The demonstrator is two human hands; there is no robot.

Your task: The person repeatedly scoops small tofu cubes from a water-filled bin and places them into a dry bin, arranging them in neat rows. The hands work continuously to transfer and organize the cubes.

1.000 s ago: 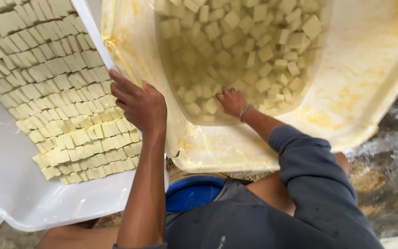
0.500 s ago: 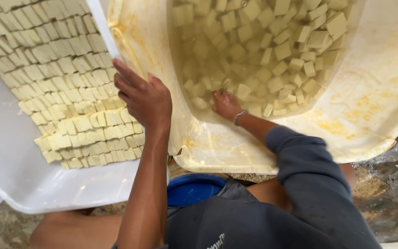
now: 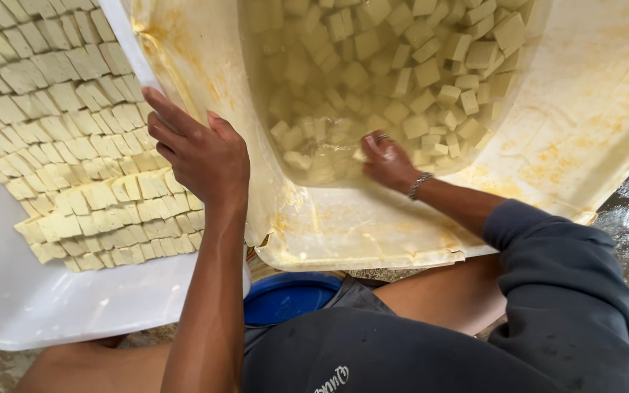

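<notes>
Yellowish tub point(image 3: 584, 145): right hand point(image 3: 387, 161) is closing fingers on a soaked cube point(image 3: 362, 154), left hand point(image 3: 202, 156), fingers open, is bracing the rim; lifting gently seems next

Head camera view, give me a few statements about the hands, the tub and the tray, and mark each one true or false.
1. The right hand is down in the cloudy liquid of the stained tub, among the floating pale cubes. True.
2. The left hand holds a knife. False: it holds no tool and rests at the tub's near edge, next to the tray.
3. The white tray holds pale cut blocks laid in close rows. True.
4. The tub is dry inside. False: liquid with loose cubes fills it.
5. A bracelet is on the right wrist. True.
6. The round object below the tub is red. False: the lid-like object is blue.
</notes>
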